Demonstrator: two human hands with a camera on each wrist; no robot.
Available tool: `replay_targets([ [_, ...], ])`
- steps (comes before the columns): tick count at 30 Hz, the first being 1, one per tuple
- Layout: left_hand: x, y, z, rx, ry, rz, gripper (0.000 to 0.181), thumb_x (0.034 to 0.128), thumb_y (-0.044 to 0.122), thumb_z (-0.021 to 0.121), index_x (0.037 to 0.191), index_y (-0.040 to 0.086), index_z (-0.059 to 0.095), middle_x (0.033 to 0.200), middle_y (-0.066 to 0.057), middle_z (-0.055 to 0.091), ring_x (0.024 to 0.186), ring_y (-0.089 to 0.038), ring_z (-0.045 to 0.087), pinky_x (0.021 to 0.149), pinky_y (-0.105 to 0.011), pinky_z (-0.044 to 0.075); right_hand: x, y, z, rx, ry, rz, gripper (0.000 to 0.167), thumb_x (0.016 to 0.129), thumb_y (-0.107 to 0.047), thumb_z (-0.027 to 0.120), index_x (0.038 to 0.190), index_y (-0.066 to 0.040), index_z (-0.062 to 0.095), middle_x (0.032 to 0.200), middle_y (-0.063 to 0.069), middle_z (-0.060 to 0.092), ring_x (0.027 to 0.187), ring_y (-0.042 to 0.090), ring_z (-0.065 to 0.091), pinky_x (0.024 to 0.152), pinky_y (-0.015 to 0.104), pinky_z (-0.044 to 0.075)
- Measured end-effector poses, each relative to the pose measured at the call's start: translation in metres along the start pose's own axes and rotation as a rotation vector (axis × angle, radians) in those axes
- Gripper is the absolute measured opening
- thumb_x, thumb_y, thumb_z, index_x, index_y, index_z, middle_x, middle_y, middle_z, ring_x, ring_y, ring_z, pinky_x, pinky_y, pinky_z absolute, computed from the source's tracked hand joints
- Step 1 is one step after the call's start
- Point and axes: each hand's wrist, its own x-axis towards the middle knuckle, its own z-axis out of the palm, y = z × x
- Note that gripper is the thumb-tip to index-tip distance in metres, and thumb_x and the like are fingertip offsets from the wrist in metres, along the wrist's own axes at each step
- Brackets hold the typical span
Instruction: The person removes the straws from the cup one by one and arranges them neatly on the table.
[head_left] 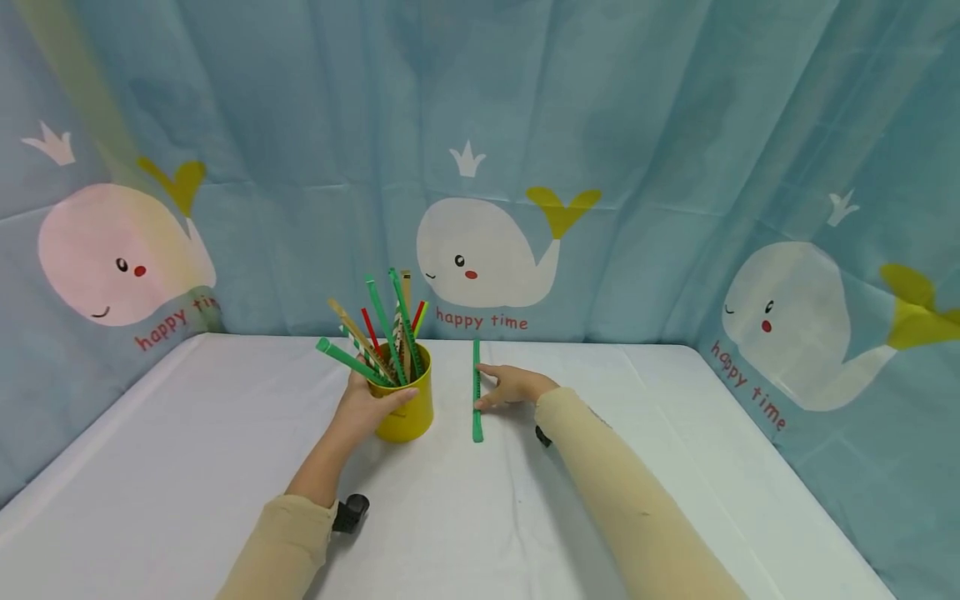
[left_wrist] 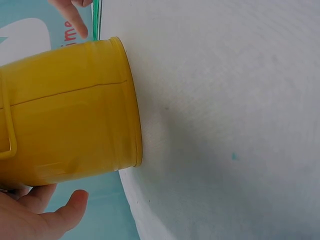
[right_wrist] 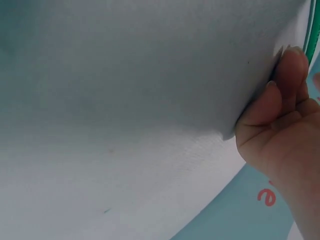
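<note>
A yellow pail (head_left: pixel 406 414) with a wire-like handle stands upright on the white table, holding several sticks and striped straws. My left hand (head_left: pixel 365 408) grips its left side, thumb across the front near the rim; the other fingers are mostly hidden behind it. To the pail's right a thin green stick (head_left: pixel 477 421) with dark marks lies lengthwise on the cloth. My right hand (head_left: pixel 513 387) touches it from the right, index finger and thumb stretched out and spread apart along it. The right wrist view shows that hand's lower fingers (right_wrist: pixel 265 106) bent close to the cloth.
Green, red, gold and striped sticks (head_left: pixel 381 312) lean out above the pail's rim, some of them to the left. A white cloth covers the table (head_left: pixel 187 450). Behind it hangs a blue curtain (head_left: pixel 660 275) printed with whales.
</note>
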Motion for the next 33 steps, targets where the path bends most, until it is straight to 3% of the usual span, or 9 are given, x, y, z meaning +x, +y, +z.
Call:
replay_targets([
  [3,0.0,0.0,-0.001,0.006,0.001,0.001,0.089,0.0878,0.027,0.074,0.15,0.006,0.015,0.15,-0.02,0.03,0.137,-0.038,0.031,0.113,-0.055,0.024,-0.001,-0.001,0.0,0.019,0.002,-0.01,0.086,0.085,-0.043,0.073,0.155,-0.025,0.026,0.154,0.013,0.033,0.137,0.027,0.036,0.113,0.048,0.026],
  [6,0.001,-0.001,-0.001,0.017,0.004,0.006,0.089,0.0878,0.027,0.074,0.15,0.006,0.015,0.15,-0.021,0.029,0.137,-0.038,0.031,0.113,-0.055,0.024,-0.002,-0.004,-0.002,0.044,0.015,-0.001,0.082,0.089,-0.043,0.069,0.155,-0.021,0.026,0.117,0.012,0.063,0.1,0.021,0.057,0.096,0.04,0.043],
  [10,0.003,-0.001,-0.001,0.022,0.015,-0.001,0.089,0.0874,0.027,0.075,0.15,0.007,0.015,0.15,-0.021,0.029,0.137,-0.038,0.031,0.113,-0.055,0.024,-0.002,-0.017,-0.008,0.137,0.107,-0.02,0.071,0.094,-0.04,0.063,0.152,-0.012,0.033,0.092,0.009,0.062,0.076,0.019,0.058,0.075,0.034,0.049],
  [13,0.003,0.0,-0.001,0.019,0.022,-0.011,0.088,0.0874,0.026,0.075,0.15,0.007,0.016,0.149,-0.021,0.03,0.137,-0.038,0.032,0.112,-0.055,0.025,-0.003,-0.032,-0.011,0.266,0.203,-0.087,0.06,0.096,-0.036,0.062,0.146,-0.008,0.043,0.118,0.016,0.06,0.097,0.029,0.063,0.086,0.04,0.051],
  [14,0.003,0.0,0.0,0.016,0.024,-0.015,0.087,0.0875,0.025,0.075,0.149,0.006,0.016,0.149,-0.02,0.031,0.136,-0.038,0.032,0.112,-0.055,0.025,-0.003,-0.037,-0.012,0.31,0.232,-0.117,0.056,0.096,-0.035,0.061,0.143,-0.007,0.047,0.12,0.016,0.06,0.101,0.032,0.063,0.088,0.041,0.051],
  [18,0.002,0.0,0.001,0.014,0.021,-0.009,0.087,0.088,0.025,0.074,0.15,0.006,0.016,0.149,-0.021,0.03,0.137,-0.039,0.032,0.113,-0.055,0.024,-0.006,-0.057,-0.013,0.437,0.326,-0.268,0.041,0.098,-0.028,0.061,0.13,-0.004,0.059,0.113,0.011,0.063,0.102,0.03,0.061,0.089,0.037,0.051],
  [23,0.001,-0.001,0.0,0.004,0.011,0.026,0.085,0.0885,0.023,0.074,0.15,0.007,0.017,0.15,-0.019,0.029,0.137,-0.038,0.032,0.112,-0.055,0.025,-0.008,-0.08,-0.011,0.45,0.392,-0.415,0.032,0.097,-0.023,0.063,0.122,-0.004,0.064,0.112,0.008,0.063,0.095,0.02,0.058,0.08,0.029,0.052],
  [28,0.001,-0.003,-0.002,-0.002,0.006,0.056,0.085,0.0887,0.02,0.073,0.15,0.007,0.016,0.149,-0.02,0.028,0.136,-0.038,0.032,0.112,-0.055,0.027,-0.004,-0.099,-0.007,0.385,0.39,-0.417,0.037,0.095,-0.026,0.065,0.128,-0.009,0.063,0.118,0.013,0.056,0.092,0.021,0.052,0.071,0.028,0.048],
  [33,0.002,-0.003,-0.001,-0.005,0.006,0.056,0.087,0.089,0.021,0.073,0.152,0.007,0.014,0.151,-0.021,0.024,0.137,-0.039,0.031,0.112,-0.054,0.027,0.0,-0.113,-0.002,0.341,0.443,-0.373,0.036,0.094,-0.026,0.067,0.126,-0.011,0.064,0.12,0.014,0.055,0.103,0.023,0.053,0.079,0.031,0.05],
])
